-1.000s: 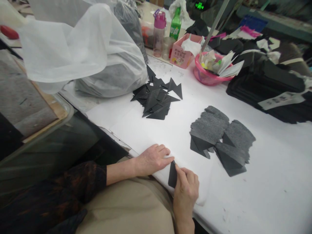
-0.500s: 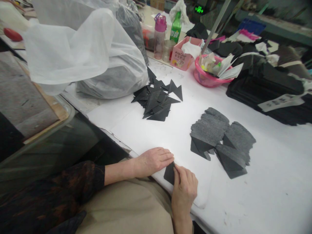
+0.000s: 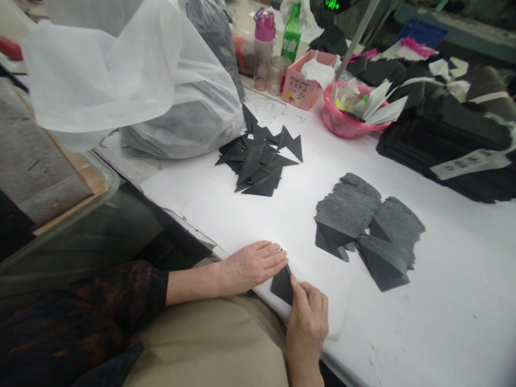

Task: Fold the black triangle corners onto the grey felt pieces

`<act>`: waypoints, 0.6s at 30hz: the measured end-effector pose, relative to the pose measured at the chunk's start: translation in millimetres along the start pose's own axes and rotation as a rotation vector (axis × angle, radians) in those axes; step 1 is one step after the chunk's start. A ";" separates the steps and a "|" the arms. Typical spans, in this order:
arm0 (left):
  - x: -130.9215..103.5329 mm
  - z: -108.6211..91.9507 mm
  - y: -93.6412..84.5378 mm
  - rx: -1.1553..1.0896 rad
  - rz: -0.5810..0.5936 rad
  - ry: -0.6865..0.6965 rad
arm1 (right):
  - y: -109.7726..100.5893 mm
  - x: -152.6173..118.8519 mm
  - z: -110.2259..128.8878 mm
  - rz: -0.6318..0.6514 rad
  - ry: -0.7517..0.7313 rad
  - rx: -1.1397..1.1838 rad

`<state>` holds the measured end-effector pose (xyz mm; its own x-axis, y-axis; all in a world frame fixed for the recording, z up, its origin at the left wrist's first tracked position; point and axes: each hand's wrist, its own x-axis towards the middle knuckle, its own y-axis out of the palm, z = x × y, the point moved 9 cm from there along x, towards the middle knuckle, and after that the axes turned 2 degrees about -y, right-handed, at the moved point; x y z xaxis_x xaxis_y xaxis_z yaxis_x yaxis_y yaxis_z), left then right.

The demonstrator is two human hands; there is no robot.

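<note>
At the table's near edge, a small flat black piece [image 3: 281,287] lies under my hands; its material is not clear. My left hand [image 3: 250,267] rests flat over its upper end, fingers stretched out together. Thumb and fingers of my right hand [image 3: 308,318] pinch the right edge of the same piece. Farther up the table is a loose pile of black triangular pieces [image 3: 260,169]. To the right lie fanned-out, overlapping dark grey and black pieces [image 3: 350,207], some with folded-looking triangular corners.
A large translucent plastic bag [image 3: 193,102] bulges at the left back. Behind stand a pink-lidded bottle [image 3: 263,51], a green bottle [image 3: 291,35], a pink box [image 3: 300,88] and a pink basket [image 3: 349,126] of scraps. Tied black stacks [image 3: 447,134] sit at the right.
My right hand has shifted slightly right along the black piece's edge, showing a little more of it. My left hand stays on the piece. The view has moved slightly.
</note>
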<state>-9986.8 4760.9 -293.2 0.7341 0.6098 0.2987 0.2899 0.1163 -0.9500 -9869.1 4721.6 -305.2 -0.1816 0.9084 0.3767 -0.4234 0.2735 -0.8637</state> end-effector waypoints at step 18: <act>10.1 -3.8 -3.2 -0.096 -0.029 0.144 | 7.5 12.4 6.3 0.012 0.036 -0.036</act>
<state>-9978.0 4763.7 -286.8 0.8029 0.4882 0.3421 0.3645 0.0520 -0.9298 -9880.1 4733.0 -305.0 -0.1539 0.9224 0.3542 -0.3889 0.2729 -0.8799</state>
